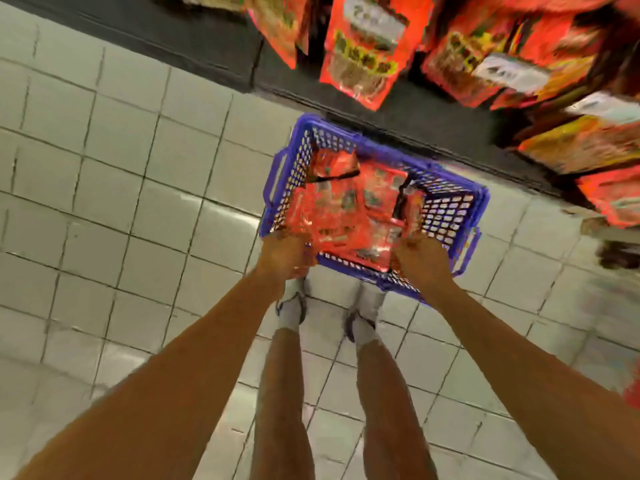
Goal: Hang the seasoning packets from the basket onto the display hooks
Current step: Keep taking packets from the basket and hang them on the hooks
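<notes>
Our left hand [284, 252] and right hand [417, 258] each pinch red packets [346, 216] over the basket [450, 216]; slick foil could slip from either grip and spill.

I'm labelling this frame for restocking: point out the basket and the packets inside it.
basket [450, 216]: head view, bare right-hand mesh wall.
packets [332, 216]: head view, middle of the red pile.
</notes>
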Motion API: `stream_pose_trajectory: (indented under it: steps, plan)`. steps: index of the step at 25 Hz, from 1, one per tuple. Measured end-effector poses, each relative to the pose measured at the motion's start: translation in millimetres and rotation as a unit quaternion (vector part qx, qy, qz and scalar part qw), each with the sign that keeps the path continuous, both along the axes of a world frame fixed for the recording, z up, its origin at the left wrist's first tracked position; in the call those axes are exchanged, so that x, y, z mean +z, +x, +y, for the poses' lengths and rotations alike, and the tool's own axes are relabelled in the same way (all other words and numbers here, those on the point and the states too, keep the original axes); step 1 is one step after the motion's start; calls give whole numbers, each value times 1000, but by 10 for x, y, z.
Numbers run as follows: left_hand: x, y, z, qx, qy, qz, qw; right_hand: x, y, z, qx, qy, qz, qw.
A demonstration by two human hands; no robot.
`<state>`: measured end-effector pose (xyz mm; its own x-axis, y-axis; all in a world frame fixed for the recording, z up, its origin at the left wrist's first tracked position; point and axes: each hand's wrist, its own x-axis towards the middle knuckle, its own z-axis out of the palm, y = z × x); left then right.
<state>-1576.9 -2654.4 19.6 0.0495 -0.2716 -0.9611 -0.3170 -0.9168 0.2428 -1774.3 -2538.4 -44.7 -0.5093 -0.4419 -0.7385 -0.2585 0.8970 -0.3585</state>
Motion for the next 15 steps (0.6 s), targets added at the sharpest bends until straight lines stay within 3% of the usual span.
stream_pose_trajectory:
  steps: [4,5,7,9,11,15]
  plan:
    - [-1024,83,-8,-45,33,6,998,-1181,123,-158,258,13,36,965]
    - [-1216,105,-31,-44,56,18,997,-1429,137,-170,340,18,53,939]
    - [-1487,149,-78,-35,66,12,997,-1808,141,-179,516,32,101,850]
    - [-1649,203,-87,-39,41,-6,998,-2036,151,-164,607,23,114,786]
    - [-1750,290,-56,-126,-18,-29,991,-2077,143,-171,604,-6,104,790]
    - [-1782,423,-142,-306,-112,-83,942,-1718,137,-327,422,-138,14,896]
